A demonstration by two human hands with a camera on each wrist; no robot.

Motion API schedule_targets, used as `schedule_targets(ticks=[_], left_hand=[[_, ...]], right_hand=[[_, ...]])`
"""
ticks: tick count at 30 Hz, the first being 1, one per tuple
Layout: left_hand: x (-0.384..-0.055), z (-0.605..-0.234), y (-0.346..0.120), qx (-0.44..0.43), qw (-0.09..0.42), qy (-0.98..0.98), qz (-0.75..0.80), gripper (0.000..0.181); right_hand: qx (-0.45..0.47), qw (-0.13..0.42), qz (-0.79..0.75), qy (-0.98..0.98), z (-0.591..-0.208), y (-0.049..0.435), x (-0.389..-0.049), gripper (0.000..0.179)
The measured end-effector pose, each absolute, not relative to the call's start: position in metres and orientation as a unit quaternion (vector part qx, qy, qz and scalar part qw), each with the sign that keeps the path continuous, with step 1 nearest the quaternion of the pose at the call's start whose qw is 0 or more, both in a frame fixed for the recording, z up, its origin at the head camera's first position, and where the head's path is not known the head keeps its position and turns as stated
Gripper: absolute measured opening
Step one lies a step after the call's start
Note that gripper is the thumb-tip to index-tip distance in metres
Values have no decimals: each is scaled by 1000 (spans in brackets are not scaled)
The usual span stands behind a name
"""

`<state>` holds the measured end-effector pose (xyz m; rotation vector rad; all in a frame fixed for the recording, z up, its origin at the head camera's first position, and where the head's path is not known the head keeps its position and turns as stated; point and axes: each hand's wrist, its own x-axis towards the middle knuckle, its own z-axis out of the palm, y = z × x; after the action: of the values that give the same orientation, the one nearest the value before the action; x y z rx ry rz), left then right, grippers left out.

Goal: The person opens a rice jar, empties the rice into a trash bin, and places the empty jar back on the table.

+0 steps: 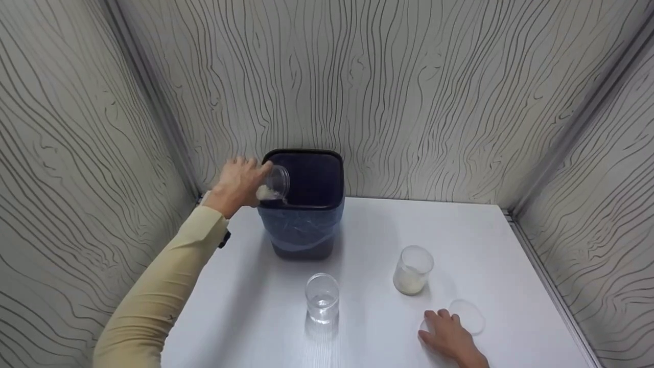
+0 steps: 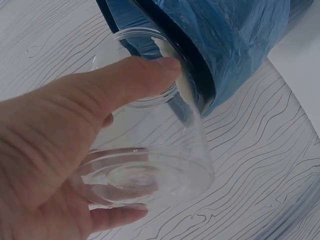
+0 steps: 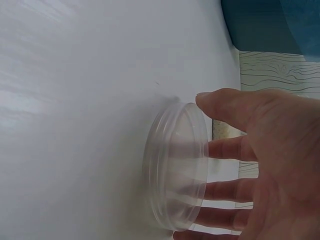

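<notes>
My left hand [image 1: 240,184] grips a clear plastic jar [image 1: 277,180] and holds it tipped at the left rim of a dark bin [image 1: 306,250] with a blue liner. Some pale, whitish stuff [image 2: 185,90] lies inside near the jar's mouth. In the left wrist view the thumb presses along the jar's side, while its base faces the camera. Low on the right, my right hand [image 1: 449,337] is around a clear round lid [image 3: 175,167] at the white table; thumb and fingers lie at its edge.
An upright clear jar [image 1: 323,299] stands in front of the bin. To its right is another jar [image 1: 413,271] with pale contents at the bottom. A second clear lid [image 1: 467,316] lies by the right hand. Wood-patterned walls [image 1: 388,102] enclose the white table [image 1: 373,240].
</notes>
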<state>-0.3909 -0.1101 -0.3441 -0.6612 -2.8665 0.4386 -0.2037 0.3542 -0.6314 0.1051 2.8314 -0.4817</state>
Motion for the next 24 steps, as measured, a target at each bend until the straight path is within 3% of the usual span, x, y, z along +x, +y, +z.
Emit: schedule_targets(ticks=[13,24], left_hand=[[-390,-344,-104,-217,55,-955,195,86],[-391,-340,-98,-218,61,-950,216,87]], right_hand=[[44,146,-169,974,-629,354,-205,51],[43,151,-186,970,-628,354,-208,50]])
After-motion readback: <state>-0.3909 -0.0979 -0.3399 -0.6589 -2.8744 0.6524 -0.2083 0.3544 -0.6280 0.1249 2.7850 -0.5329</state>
